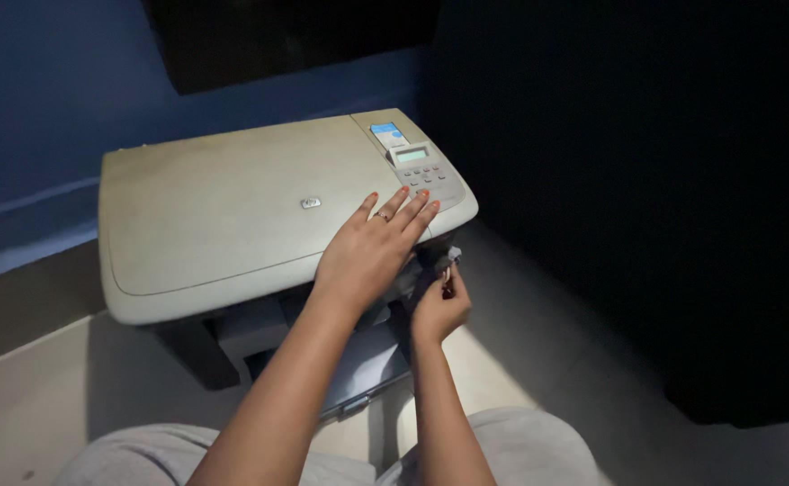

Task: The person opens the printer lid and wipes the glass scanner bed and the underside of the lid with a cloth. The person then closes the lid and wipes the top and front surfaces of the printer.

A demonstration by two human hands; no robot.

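Note:
A beige flatbed printer [215, 207] sits on the pale floor in front of my knees. My left hand [372, 252] lies flat on the right end of its lid, fingers spread, fingertips touching the edge of the control panel [421, 166] with its small screen and buttons. My right hand [439, 306] is lower, at the printer's dark front right corner. Its fingers are curled together beside a small grey tab [454, 254]. Shadow hides whether they grip anything. A dark paper tray [367, 369] juts out under my left forearm.
A blue wall [53, 108] with a pale skirting band runs behind the printer. A dark panel [664, 180] stands close on the right. My grey-clad knees [520, 450] fill the bottom edge, and pale floor [35, 405] shows at left.

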